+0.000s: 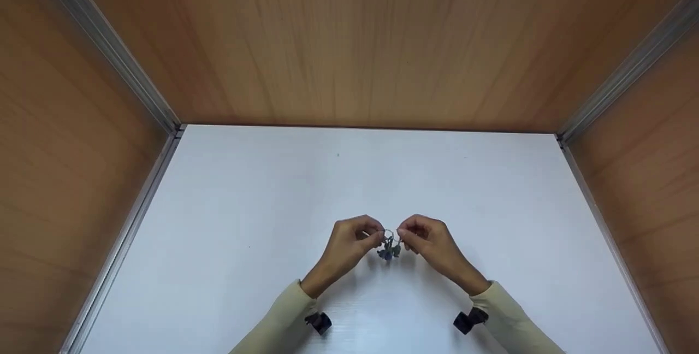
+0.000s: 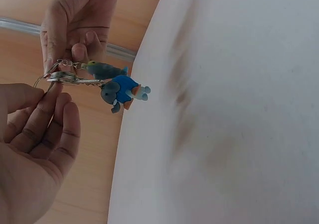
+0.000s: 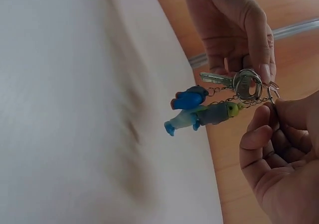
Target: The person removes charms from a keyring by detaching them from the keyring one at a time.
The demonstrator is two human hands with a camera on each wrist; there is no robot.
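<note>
Both hands hold a bunch of keys just above the white table [image 1: 246, 223]. My left hand [image 1: 367, 235] pinches the metal key ring [image 3: 247, 83], which carries a silver key [image 3: 215, 77]. My right hand [image 1: 408, 235] pinches the small chain [image 2: 66, 62] at the ring. Two charms hang below on chains: a blue elephant figure [image 2: 119, 91] and a grey-green fish-like one [image 2: 102, 69]. In the head view the charms [image 1: 389, 251] dangle between the two hands. Both forearms wear cream sleeves [image 1: 284, 316].
Wooden walls [image 1: 355, 42] close the table in at the back and on both sides, with metal rails [image 1: 125, 75] along the corners. A black wrist camera mount [image 1: 319, 322] sits under each forearm.
</note>
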